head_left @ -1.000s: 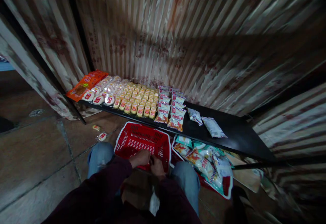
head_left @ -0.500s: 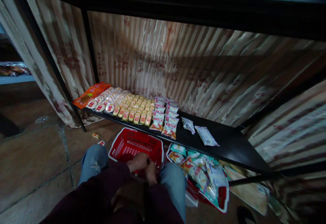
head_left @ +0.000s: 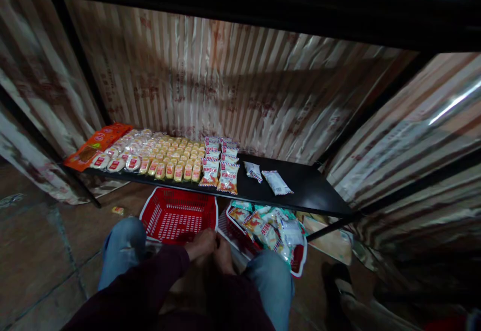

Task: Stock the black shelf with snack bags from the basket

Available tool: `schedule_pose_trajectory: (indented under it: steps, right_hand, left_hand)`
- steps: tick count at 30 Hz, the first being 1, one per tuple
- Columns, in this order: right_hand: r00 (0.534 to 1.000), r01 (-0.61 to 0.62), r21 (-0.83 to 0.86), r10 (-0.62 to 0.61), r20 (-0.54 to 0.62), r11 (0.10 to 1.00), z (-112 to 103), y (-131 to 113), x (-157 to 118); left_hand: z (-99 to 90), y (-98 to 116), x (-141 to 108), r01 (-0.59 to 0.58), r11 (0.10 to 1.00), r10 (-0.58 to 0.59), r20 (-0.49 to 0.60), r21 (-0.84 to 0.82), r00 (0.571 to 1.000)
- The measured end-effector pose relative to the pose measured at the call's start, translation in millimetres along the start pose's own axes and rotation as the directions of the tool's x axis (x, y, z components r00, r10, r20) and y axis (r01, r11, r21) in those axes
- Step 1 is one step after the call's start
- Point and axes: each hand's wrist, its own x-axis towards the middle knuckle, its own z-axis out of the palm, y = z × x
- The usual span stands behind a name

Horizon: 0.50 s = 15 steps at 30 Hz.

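Note:
Between my knees, my left hand [head_left: 203,244] and my right hand [head_left: 223,254] meet with their fingers curled closed. Whatever they hold, if anything, is hidden and dark. Both are at the near right corner of a red plastic basket [head_left: 148,213], whose visible inside shows only the slotted floor. I cannot tell whether they touch its rim. Beyond it, a low black shelf [head_left: 311,190] bears rows of small yellow-wrapped cakes [head_left: 169,170], round white packets [head_left: 116,164] and two columns of upright snack bags [head_left: 228,178].
A second red basket [head_left: 299,261], piled with snack bags [head_left: 268,230], stands right of my hands. Two loose packets, one a white bag [head_left: 277,183], lie on the shelf. An orange packet [head_left: 98,145] is at its left end. Another person's shoe [head_left: 336,286] is at right.
The view has swung right, so the shelf and baskets appear further left. My closed hands have shifted from over the basket to its near right corner. A person's foot has come into view.

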Motion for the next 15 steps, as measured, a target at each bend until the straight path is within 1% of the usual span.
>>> schedule_pose_trajectory:
  steps: [3,6,8,10,13,15]
  right_hand:
    - [1.000,-0.004,0.020,0.004,0.003,1.000,-3,4,5]
    - [1.000,0.001,0.043,-0.002,0.011,0.999,-1,-1,19]
    - [1.000,0.003,0.054,-0.004,0.022,0.999,2,-9,30]
    - [0.998,-0.007,0.049,0.004,0.062,0.999,6,-16,41]
    - [0.991,-0.013,0.022,0.009,0.134,1.000,10,-23,54]
    - [0.988,0.002,0.007,-0.003,0.155,1.000,13,-24,62]
  left_hand:
    - [3.2,7,7,0.028,0.999,-0.029,-0.037,-0.035,0.999]
    - [-3.2,7,14,0.090,0.993,-0.097,-0.103,-0.075,0.990]
    - [-10.1,4,18,0.143,0.985,-0.155,-0.135,-0.095,0.979]
    - [-16.8,-1,21,0.189,0.976,-0.204,-0.147,-0.105,0.968]
    - [-24.2,-11,26,0.228,0.967,-0.242,-0.144,-0.112,0.959]
    - [-27.0,-17,32,0.240,0.964,-0.255,-0.137,-0.117,0.957]
